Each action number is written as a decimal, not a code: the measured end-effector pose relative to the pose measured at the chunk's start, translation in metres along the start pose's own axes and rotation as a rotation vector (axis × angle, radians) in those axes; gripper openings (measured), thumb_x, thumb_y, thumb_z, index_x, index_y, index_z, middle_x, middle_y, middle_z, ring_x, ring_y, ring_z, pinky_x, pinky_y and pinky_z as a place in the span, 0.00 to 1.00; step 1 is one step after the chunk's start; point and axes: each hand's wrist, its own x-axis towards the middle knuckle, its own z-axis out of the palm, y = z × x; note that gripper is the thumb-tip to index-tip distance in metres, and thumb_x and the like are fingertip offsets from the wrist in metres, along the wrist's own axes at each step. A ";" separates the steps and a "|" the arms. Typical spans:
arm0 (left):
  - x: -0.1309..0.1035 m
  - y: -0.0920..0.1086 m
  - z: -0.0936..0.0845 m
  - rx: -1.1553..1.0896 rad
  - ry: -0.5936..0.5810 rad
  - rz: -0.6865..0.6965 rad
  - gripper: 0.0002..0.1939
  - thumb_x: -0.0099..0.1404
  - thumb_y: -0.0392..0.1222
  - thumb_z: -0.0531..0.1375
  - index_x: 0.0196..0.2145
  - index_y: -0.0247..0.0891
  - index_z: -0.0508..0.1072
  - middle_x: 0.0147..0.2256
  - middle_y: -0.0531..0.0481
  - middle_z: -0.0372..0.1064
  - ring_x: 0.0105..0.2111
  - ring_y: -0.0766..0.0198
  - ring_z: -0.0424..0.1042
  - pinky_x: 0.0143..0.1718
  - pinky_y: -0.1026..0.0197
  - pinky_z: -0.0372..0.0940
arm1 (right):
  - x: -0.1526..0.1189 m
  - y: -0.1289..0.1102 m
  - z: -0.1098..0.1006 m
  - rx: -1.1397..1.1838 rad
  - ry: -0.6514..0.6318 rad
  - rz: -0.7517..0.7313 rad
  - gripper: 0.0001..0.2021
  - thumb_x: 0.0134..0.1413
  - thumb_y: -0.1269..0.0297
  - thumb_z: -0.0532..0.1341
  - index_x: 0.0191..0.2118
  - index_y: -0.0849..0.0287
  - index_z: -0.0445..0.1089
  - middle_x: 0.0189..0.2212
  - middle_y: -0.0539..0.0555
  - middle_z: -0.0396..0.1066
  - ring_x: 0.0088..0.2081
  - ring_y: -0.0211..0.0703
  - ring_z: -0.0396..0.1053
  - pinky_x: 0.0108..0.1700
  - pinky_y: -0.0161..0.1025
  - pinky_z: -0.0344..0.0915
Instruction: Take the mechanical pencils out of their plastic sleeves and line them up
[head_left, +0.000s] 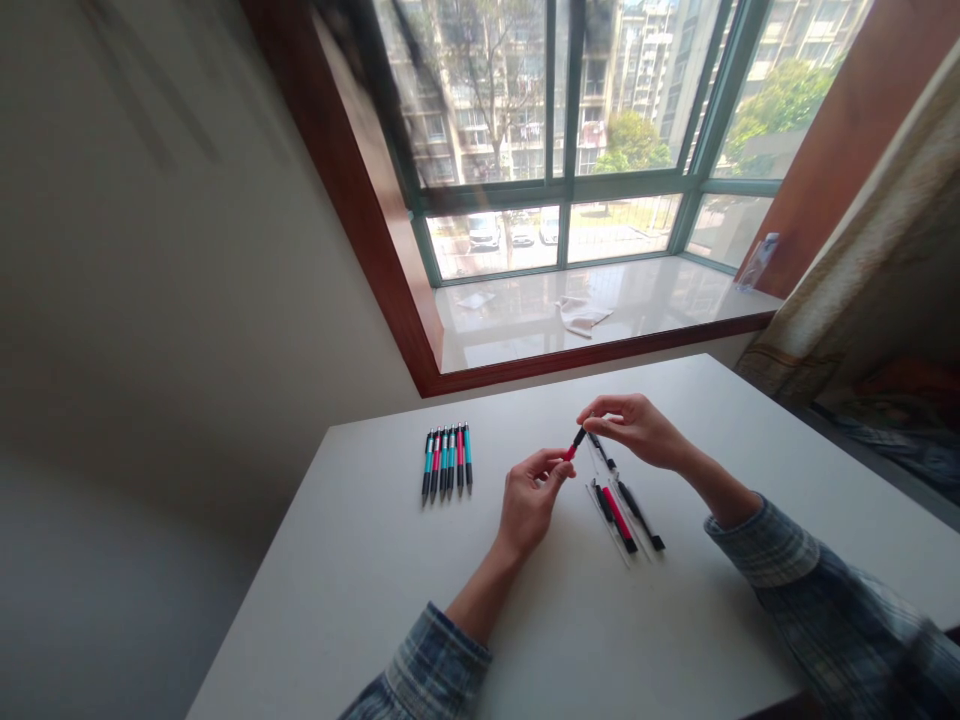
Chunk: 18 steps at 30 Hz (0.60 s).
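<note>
Reference: surface centre; 12 o'clock points toward the window.

The bay window (566, 190) spans 11 to 1 o'clock and admits daylight. My white surface (360, 590) extends below its sill (517, 345); a plain wall (187, 330) stands at 10 o'clock, and a curtain (840, 260) hangs at 2. The sill carries a crumpled white cloth or paper (583, 315) and, at its right end, a clear bottle (757, 262).

My left hand (525, 505) and right hand (637, 428) meet near 12 o'clock, raised over the surface. At 10 o'clock lie six click pens (448, 463), teal or red with black grips, side by side, tips toward me; the even row likely keeps them countable and apart from loose parts.

Those parts lie at 2 to 3 o'clock, beneath and beside my right hand: a red barrel (616, 513), black pen parts (637, 512) and thin pale refills (608, 527). This placement probably shortens the reach.

Both hands grip a red-and-black pen piece (576, 442): left fingertips pinch the red lower end, right fingertips the black upper end. The opposed pinch appears to hold it steady and tilted.
</note>
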 end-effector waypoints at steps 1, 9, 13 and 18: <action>0.000 0.000 0.000 0.001 0.002 -0.001 0.17 0.67 0.53 0.63 0.44 0.38 0.80 0.34 0.46 0.80 0.37 0.57 0.76 0.42 0.59 0.66 | 0.000 0.000 0.001 0.001 0.006 0.004 0.17 0.57 0.47 0.67 0.38 0.58 0.78 0.37 0.56 0.78 0.43 0.50 0.74 0.45 0.44 0.70; 0.000 0.007 0.002 0.058 0.002 0.010 0.16 0.67 0.53 0.63 0.43 0.39 0.81 0.33 0.47 0.80 0.34 0.58 0.75 0.37 0.60 0.64 | -0.003 -0.001 0.008 -0.088 0.120 0.002 0.21 0.54 0.45 0.68 0.27 0.58 0.69 0.24 0.49 0.69 0.27 0.39 0.64 0.30 0.37 0.65; 0.000 0.006 0.001 0.054 0.005 0.011 0.16 0.67 0.53 0.63 0.43 0.38 0.80 0.33 0.47 0.80 0.34 0.58 0.75 0.37 0.60 0.64 | -0.003 -0.006 0.004 -0.054 0.007 -0.003 0.19 0.55 0.46 0.67 0.43 0.57 0.75 0.37 0.55 0.76 0.38 0.46 0.72 0.36 0.39 0.70; 0.000 0.005 0.000 0.042 -0.007 0.004 0.17 0.67 0.54 0.63 0.43 0.37 0.80 0.34 0.46 0.80 0.35 0.57 0.76 0.39 0.59 0.66 | -0.003 -0.006 0.003 -0.096 -0.021 -0.026 0.18 0.58 0.47 0.65 0.37 0.58 0.76 0.34 0.55 0.76 0.36 0.45 0.72 0.37 0.41 0.70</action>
